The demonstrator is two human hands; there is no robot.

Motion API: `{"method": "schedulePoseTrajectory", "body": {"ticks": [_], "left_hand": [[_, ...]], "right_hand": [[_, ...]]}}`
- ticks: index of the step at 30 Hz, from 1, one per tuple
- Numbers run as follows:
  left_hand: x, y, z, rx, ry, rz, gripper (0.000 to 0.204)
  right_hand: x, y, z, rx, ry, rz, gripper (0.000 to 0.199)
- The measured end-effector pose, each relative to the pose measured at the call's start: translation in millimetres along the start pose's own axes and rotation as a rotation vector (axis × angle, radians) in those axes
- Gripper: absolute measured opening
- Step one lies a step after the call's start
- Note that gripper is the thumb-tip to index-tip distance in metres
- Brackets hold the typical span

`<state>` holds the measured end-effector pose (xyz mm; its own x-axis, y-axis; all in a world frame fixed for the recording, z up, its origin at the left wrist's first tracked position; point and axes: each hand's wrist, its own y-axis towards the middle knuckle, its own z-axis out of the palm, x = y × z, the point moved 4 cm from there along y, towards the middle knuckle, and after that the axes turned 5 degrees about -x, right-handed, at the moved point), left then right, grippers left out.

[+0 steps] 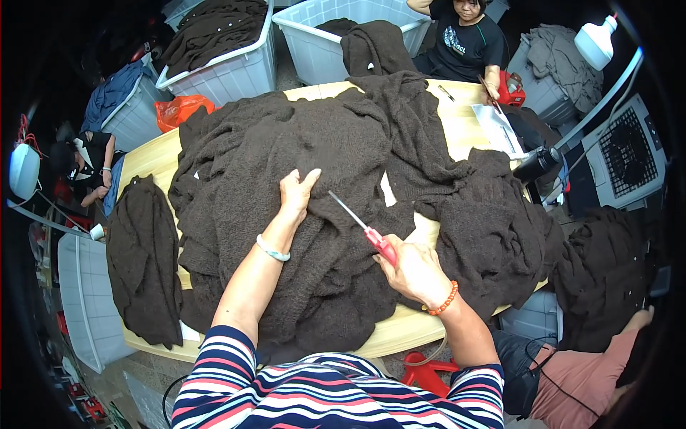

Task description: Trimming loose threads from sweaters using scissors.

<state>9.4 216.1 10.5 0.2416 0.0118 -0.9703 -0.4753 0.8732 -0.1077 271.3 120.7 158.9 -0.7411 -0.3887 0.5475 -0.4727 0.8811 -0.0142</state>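
left hand: the left hand (pixel 296 191) lies flat on the dark brown knitwear pile (pixel 314 150), fingers together and stretched away from the person, thumb spread to the right; it presses the cloth and grips nothing.
right hand: the right hand (pixel 414 270) is clamped round the red handles of the scissors (pixel 363 227), low on the pile's near right side.
scissors axis: the long axis runs on a slant from the handles at lower right up to the tip at upper left; the blades look closed or nearly so, though I cannot tell for certain.
key relation: the blade tip points toward the left hand and stops just right of its thumb, near but apart, with a strip of knit between them.
nearer hand: the left hand is already on the cloth at that spot; the right hand sits back, nearer the person's body.
knitwear: heaped across the middle of the wooden bench (pixel 457 121), draping over its far and right edges.
surroundings: a separate dark garment (pixel 143 261) lies on the bench's left end, well apart; white bins (pixel 236 71) of like knitwear stand beyond the bench; another person (pixel 468 39) sits at the far side.
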Motion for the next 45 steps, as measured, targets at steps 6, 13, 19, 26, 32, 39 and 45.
{"method": "schedulePoseTrajectory", "body": {"ticks": [6, 13, 19, 26, 32, 39, 45], "left_hand": [[8.1, -44.0, -10.9, 0.084, -0.071, -0.115, 0.015], [10.3, -68.8, -18.3, 0.175, -0.034, -0.105, 0.011], [16.8, -70.4, -23.3, 0.24, -0.016, -0.19, 0.012], [22.5, -88.5, -23.5, 0.238, 0.014, -0.105, 0.012], [30.8, -82.3, -25.2, 0.279, 0.023, -0.083, 0.013], [-35.2, -89.4, -53.6, 0.163, 0.044, -0.116, 0.026], [-99.5, -256.8, -98.0, 0.502, 0.917, 0.879, 0.037]], "right_hand": [[17.7, -42.5, 18.7, 0.196, -0.047, 0.062, 0.025], [35.5, -77.4, 17.1, 0.078, -0.052, 0.126, 0.024], [46.2, -81.0, 17.9, 0.017, -0.066, 0.173, 0.027], [44.7, -38.2, 29.8, -0.115, -0.131, 0.144, 0.024], [31.5, 4.9, 37.6, -0.23, -0.257, 0.103, 0.023], [37.1, -99.9, 31.5, 0.058, 0.073, 0.086, 0.021], [1.1, -160.1, 63.8, -0.067, 0.043, 0.15, 0.022]]}}
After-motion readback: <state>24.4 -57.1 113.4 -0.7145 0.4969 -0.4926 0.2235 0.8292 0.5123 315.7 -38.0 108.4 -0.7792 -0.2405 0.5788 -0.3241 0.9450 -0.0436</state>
